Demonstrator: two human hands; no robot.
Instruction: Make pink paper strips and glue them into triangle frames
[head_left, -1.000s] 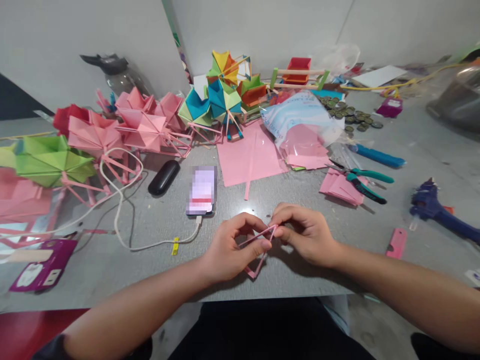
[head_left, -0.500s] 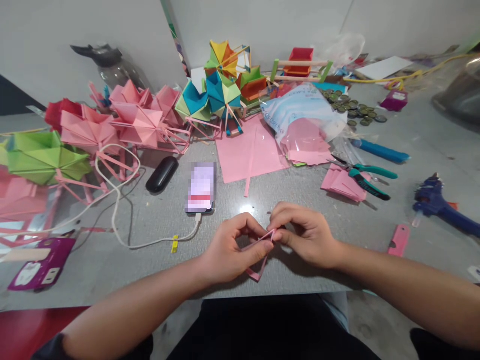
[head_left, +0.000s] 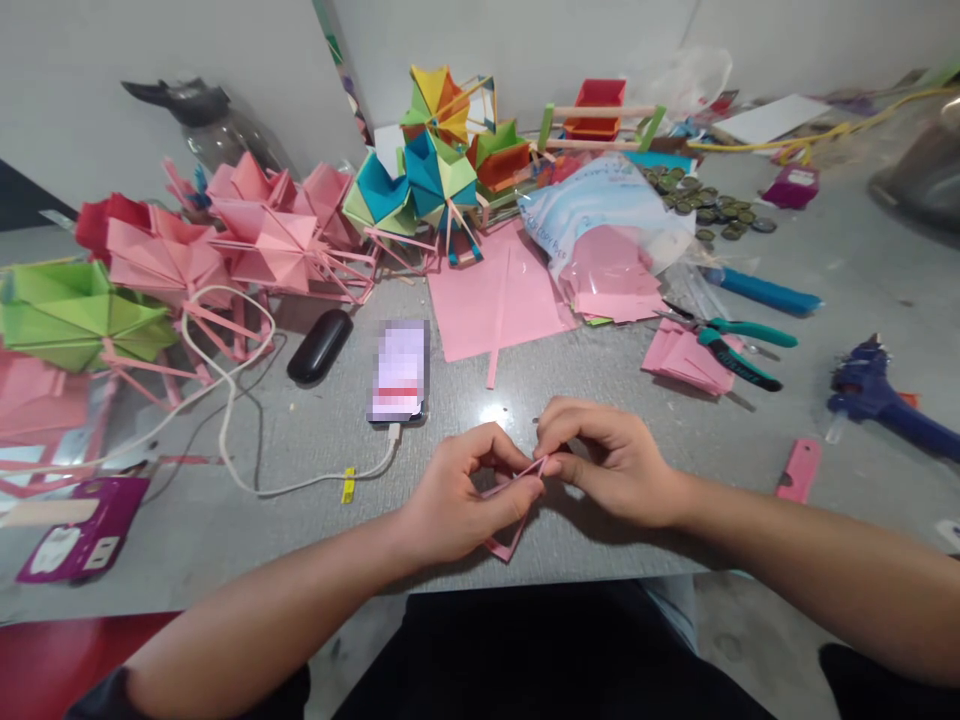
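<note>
Between my hands, close to the table's front edge, is a narrow pink paper strip (head_left: 507, 550) bent into a frame with angled corners. My left hand (head_left: 469, 495) pinches it between thumb and fingers on its left side. The fingertips of my right hand (head_left: 604, 458) are closed on its upper right corner. My fingers cover much of the strip, so its ends are hidden. A flat pink paper strip (head_left: 501, 320) lies on a pink paper sheet (head_left: 469, 300) beyond my hands.
Folded paper models, pink (head_left: 274, 245) and green (head_left: 82, 315), crowd the left. A charging phone (head_left: 400, 370) and a black case (head_left: 320, 346) lie left of centre. Pliers (head_left: 739, 355), pink paper pieces (head_left: 679, 360), a pink cutter (head_left: 799, 470) and a blue glue gun (head_left: 874, 395) lie right.
Both hands keep nearly the same grip on the bent pink strip. The view has shifted slightly; nothing on the table has visibly moved.
</note>
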